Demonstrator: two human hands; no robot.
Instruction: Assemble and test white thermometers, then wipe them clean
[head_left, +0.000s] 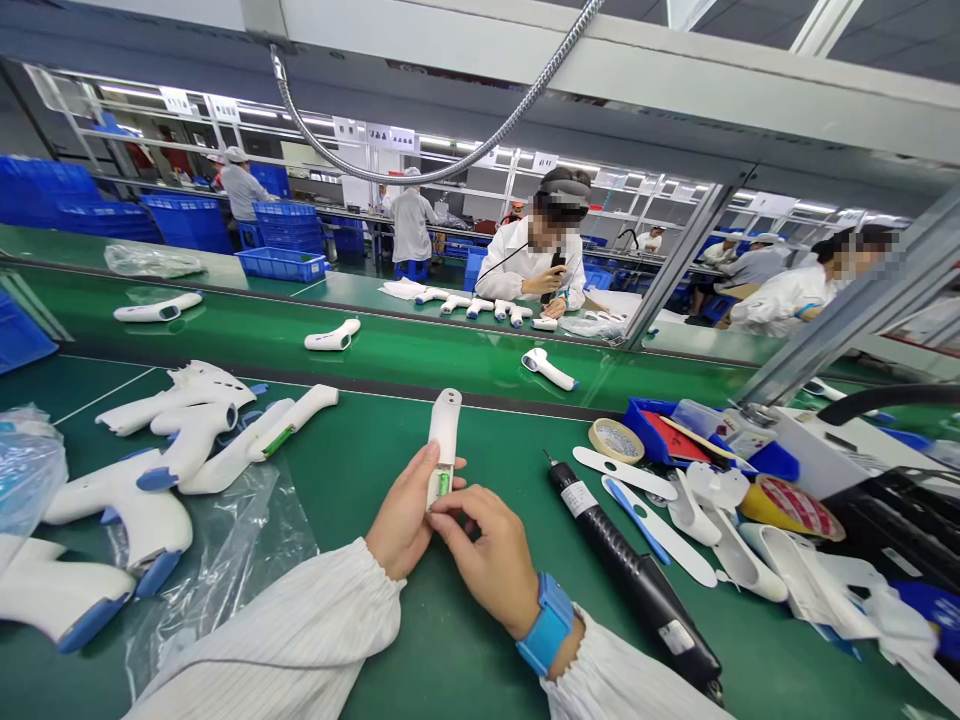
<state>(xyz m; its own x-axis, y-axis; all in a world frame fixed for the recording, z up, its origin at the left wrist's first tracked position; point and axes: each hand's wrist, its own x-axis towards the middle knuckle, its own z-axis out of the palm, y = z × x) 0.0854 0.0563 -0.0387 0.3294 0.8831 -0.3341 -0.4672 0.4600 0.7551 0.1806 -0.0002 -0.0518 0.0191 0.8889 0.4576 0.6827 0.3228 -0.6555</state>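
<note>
A factory assembly line: green conveyor belt (420, 350), workers in white coats (525, 265), stacked blue crates (187, 220), white plastic housings (187, 420)

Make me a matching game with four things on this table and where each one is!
Things:
1. white casing
2. black screwdriver
3. tape roll
4. blue wristband

Places:
A. on the right wrist
B. lying on the green table, right of the hands
C. held by the left hand and right hand
D. beside the blue tray

Pairs: 1-C, 2-B, 3-D, 4-A
</note>
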